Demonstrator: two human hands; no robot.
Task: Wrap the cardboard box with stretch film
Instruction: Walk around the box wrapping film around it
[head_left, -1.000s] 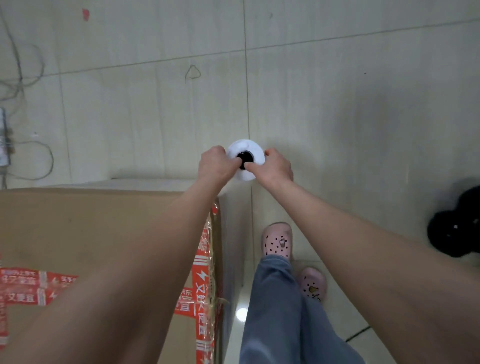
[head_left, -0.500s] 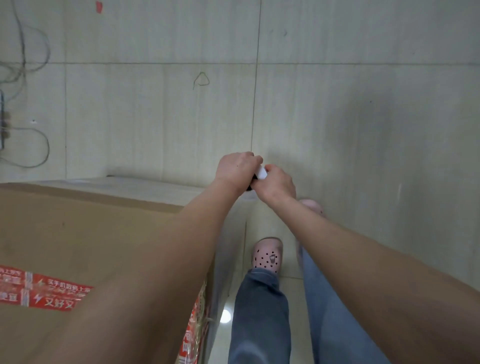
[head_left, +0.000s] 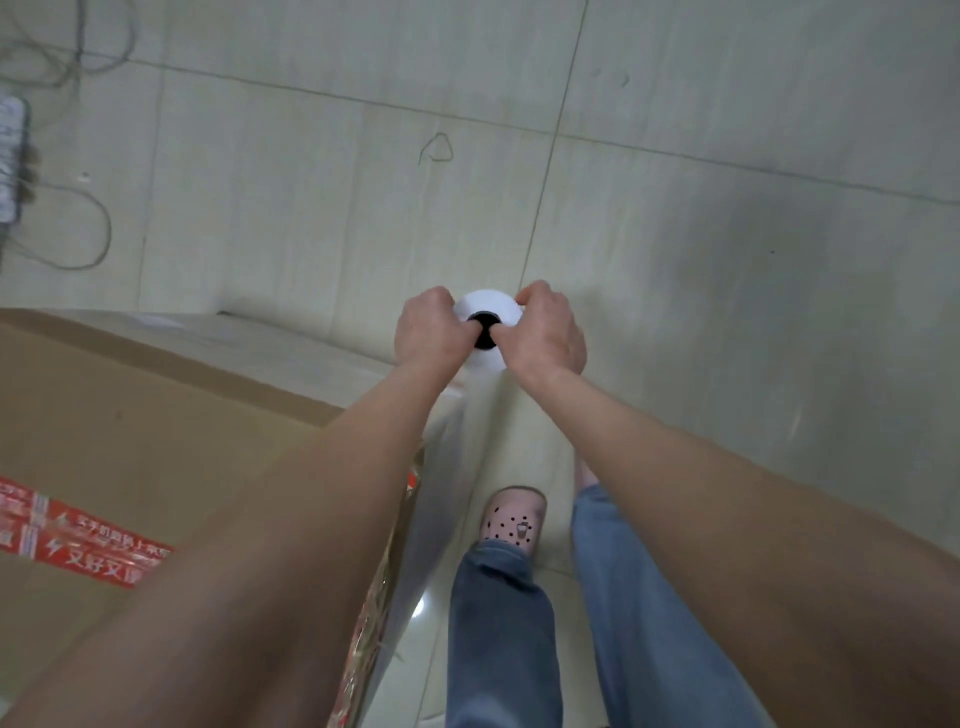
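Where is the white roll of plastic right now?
In the head view, the film roll is mid-frame, held between the left hand and right hand, just off the far right corner of the cardboard box.

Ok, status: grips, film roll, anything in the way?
Left hand grip, right hand grip both hold stretch film roll. Film stretched to cardboard box. Cables far left.

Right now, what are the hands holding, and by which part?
The left hand and right hand grip the stretch film roll at its upper end, either side of its dark core.

Grey cables and power strip on pale tiled floor
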